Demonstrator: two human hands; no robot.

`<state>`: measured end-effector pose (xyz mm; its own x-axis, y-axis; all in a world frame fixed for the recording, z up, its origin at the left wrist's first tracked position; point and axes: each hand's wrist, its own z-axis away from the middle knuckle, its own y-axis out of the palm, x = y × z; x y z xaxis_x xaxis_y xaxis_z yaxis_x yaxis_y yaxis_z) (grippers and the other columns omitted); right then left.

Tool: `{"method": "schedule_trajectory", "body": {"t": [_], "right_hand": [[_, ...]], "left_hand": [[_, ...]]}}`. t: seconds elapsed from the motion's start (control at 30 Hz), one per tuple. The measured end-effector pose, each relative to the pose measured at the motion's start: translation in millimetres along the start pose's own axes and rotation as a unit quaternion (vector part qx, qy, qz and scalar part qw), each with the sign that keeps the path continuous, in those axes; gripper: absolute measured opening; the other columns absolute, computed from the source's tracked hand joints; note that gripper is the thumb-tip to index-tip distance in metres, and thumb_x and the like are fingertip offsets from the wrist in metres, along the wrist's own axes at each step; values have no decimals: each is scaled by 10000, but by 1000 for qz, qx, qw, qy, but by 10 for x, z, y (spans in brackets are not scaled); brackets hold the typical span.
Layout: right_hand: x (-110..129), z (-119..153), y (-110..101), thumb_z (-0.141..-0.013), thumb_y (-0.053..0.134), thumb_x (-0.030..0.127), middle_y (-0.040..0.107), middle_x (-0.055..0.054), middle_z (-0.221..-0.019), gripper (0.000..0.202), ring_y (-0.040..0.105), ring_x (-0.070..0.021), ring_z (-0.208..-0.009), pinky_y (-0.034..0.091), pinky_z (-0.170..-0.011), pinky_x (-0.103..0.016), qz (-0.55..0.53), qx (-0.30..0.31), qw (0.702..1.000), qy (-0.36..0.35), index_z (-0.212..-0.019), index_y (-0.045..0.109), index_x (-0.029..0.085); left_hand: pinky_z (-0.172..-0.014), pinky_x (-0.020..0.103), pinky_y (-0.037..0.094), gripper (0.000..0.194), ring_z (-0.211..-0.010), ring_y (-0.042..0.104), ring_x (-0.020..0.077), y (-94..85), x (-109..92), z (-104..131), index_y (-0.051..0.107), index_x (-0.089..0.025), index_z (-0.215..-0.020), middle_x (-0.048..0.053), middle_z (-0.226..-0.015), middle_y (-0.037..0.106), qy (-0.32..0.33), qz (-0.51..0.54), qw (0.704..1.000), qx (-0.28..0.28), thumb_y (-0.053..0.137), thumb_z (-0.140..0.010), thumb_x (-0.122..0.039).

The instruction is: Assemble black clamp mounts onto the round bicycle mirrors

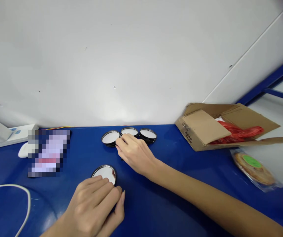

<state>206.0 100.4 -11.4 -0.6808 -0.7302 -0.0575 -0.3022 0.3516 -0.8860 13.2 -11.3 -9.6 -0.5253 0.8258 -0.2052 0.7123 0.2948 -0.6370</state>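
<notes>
Blue table against a white wall bears three mirrors at the back, behind the curled right hand, and a nearer mirror partly covered by the bent-fingered left hand, neither hand's grip discernible.

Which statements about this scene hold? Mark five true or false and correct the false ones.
1. The right hand is at three mirrors grouped near the wall. True.
2. The left hand is over the phone. False: it covers part of the nearest mirror.
3. The cardboard box is sealed. False: its flaps are open.
4. Red plastic shows inside the box. True.
5. The white cable lies left of both hands. True.
</notes>
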Motion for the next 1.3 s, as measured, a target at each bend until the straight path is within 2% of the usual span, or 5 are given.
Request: {"method": "schedule_trajectory", "body": {"t": [0.47,0.73,0.9,1.0,1.3], "right_hand": [[-21,-21,17,-1133,614,94,710,-63,-1011,151,669,-182,-850,475,-636,-309,-38,-17,999,31,-1037,694,180],[3,226,-231,-1161,622,179,759,-64,-1013,121,728,-189,-886,508,-674,-315,-72,-57,995,33,-1117,734,175],[-24,548,-413,-1140,626,139,769,-32,-967,140,730,-168,-828,533,-687,-314,-109,-67,990,52,-1091,751,180],[-69,701,-436,-1118,629,103,778,-28,-988,151,733,-157,-811,546,-687,-305,-128,-70,985,87,-1113,756,186],[-154,819,-366,-1091,648,131,768,-142,-1381,335,728,-298,-1186,651,-1062,-526,-191,-26,978,79,-1398,751,214]], "left_hand": [[-526,398,410,266,-521,499,173,-8,10,7,660,-213,-934,-37,-636,584,-4,-1,1000,16,661,-999,45],[-547,367,423,238,-558,497,175,-41,75,-34,636,-227,-998,-39,-691,574,-40,-26,999,13,636,-1052,5],[-605,364,554,128,-774,683,247,-4,126,2,640,-227,-1082,47,-932,633,-179,-157,965,108,555,-1160,-281],[-687,455,645,248,-961,712,348,46,140,63,632,-210,-1126,114,-1069,620,-213,-251,931,157,584,-1137,-453],[-566,412,606,369,-795,751,327,101,120,117,557,-252,-1028,40,-954,531,-236,-270,910,207,512,-1152,-597]]}}
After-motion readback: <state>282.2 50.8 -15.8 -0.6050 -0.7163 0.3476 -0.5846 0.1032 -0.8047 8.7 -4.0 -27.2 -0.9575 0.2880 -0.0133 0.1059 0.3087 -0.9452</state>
